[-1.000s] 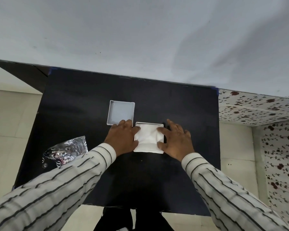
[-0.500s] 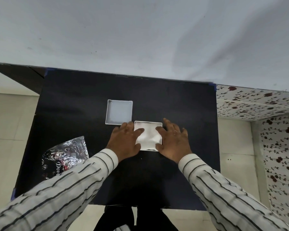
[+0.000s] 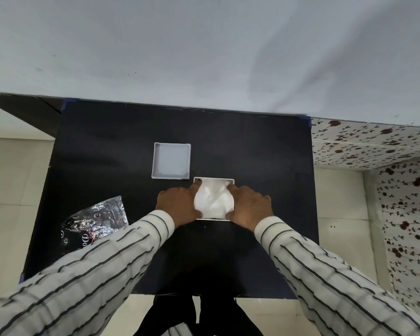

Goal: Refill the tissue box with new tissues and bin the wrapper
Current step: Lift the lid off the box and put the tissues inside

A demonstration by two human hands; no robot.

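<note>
A square white tissue box point(image 3: 231, 181) sits open near the middle of the black table point(image 3: 264, 161). White tissues point(image 3: 212, 201) fill it, bulging and creased. My left hand point(image 3: 177, 204) presses on the tissues' left side, its fingertips reaching the box's far left corner. My right hand point(image 3: 249, 206) presses on their right side, fingertips at the far right corner. The box's white lid point(image 3: 171, 161) lies upside down just beyond and to the left. A crumpled silver and black wrapper point(image 3: 96, 220) lies at the table's left, partly under my left sleeve.
A white wall point(image 3: 204, 44) rises behind the table. Pale floor tiles point(image 3: 12, 190) show to the left. A surface with a dark floral pattern point(image 3: 403, 202) stands at the right. Dark trousers point(image 3: 199, 316) appear below the table's near edge.
Both hands have closed in over the tissues and pushed them down, so the flat sheet now bulges and creases inside the box. The view has shifted slightly.
</note>
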